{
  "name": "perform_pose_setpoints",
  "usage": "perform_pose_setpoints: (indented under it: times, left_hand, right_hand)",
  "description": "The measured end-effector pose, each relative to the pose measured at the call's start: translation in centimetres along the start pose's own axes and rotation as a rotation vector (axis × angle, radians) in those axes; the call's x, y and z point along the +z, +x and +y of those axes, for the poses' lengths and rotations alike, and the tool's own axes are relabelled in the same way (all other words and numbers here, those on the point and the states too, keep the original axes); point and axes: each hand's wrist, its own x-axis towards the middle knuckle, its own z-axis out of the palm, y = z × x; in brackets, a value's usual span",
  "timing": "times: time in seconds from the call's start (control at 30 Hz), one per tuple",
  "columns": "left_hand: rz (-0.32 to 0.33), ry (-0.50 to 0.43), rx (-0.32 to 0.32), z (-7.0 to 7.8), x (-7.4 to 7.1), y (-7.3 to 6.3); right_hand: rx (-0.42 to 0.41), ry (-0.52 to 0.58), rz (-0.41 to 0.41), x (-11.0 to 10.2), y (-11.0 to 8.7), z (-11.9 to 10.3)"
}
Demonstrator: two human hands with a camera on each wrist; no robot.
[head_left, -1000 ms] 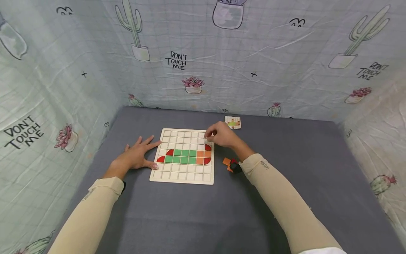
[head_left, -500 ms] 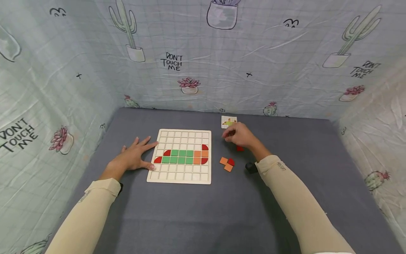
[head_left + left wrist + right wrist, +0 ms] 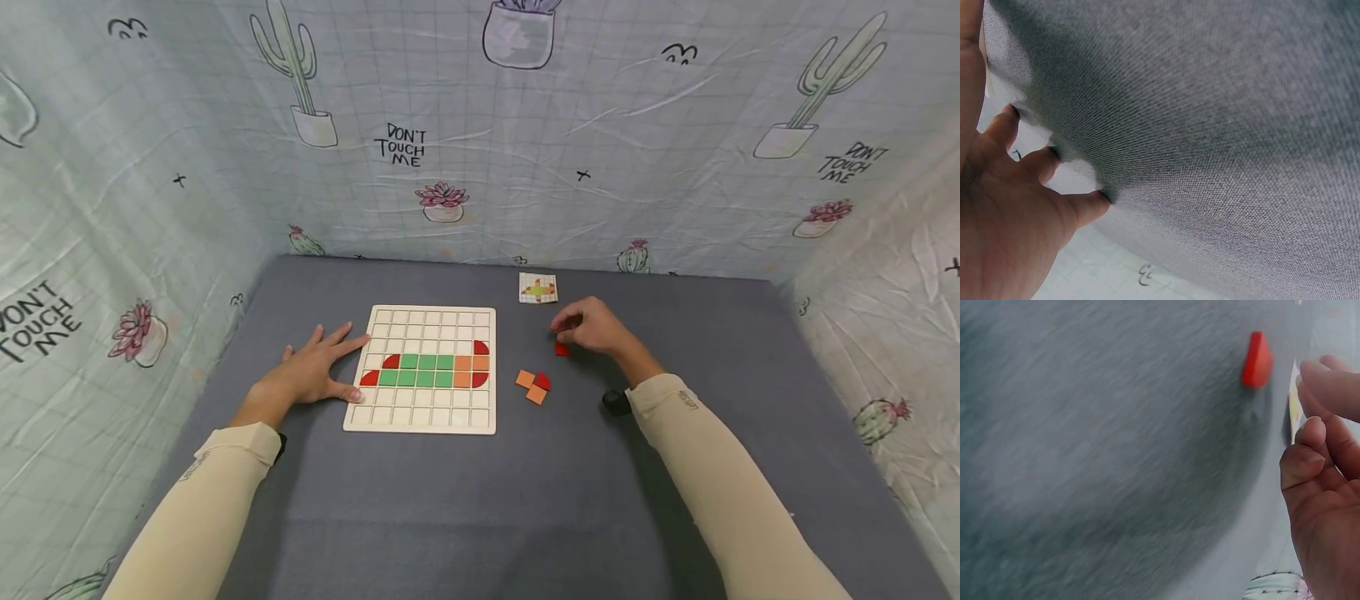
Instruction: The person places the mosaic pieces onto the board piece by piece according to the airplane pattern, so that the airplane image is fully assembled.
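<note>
My left hand (image 3: 300, 377) lies spread at the left side of the pale wooden grid board (image 3: 420, 417), thumb and a fingertip at its edge. In the left wrist view three fingertips of that hand (image 3: 1013, 219) touch the grey cloth. Two rows of green squares (image 3: 425, 370), orange squares (image 3: 463, 372) and red rounded tiles (image 3: 481, 347) sit on the board. Right of it, my right hand (image 3: 596, 325) hovers, fingers loosely curled, by a loose red tile (image 3: 562, 349). The right wrist view shows that red tile (image 3: 1260, 361) apart from the fingers.
A small pattern card (image 3: 537, 289) lies behind the right hand, near the table's back edge. Two loose orange squares (image 3: 536, 395) and a red rounded tile (image 3: 542, 382) lie together right of the board. Printed cloth walls (image 3: 465, 117) enclose the grey table (image 3: 450, 500).
My right hand has left the board's upper right corner and moved right, past the card, to beside the loose red tile. The left hand stays by the board. The view has shifted slightly.
</note>
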Motion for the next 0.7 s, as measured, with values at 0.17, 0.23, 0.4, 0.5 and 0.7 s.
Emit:
perform_pose_setpoints:
  times: [0.17,0.23,0.4,0.5,0.7]
  left_hand:
    - [0.0,0.007,0.004,0.0,0.0,0.0]
    - [-0.001,0.011,0.004,-0.1,0.1,0.1]
    - [-0.001,0.018,0.003,-0.3,0.1,0.1]
    - [-0.001,0.015,0.002,-0.3,0.1,0.1]
    - [-0.004,0.013,-0.004,-0.2,0.2,0.2]
  right_hand:
    - [0.032,-0.005,-0.009,-0.2,-1.0,0.9]
    - [0.043,-0.009,-0.011,-0.3,-1.4,1.2]
    - [0.044,-0.019,-0.021,-0.3,-2.0,1.4]
    - [0.021,-0.022,-0.034,-0.1,-2.4,1.3]
    - [-0.03,-0.04,-0.038,1.4,-3.3,0.5]
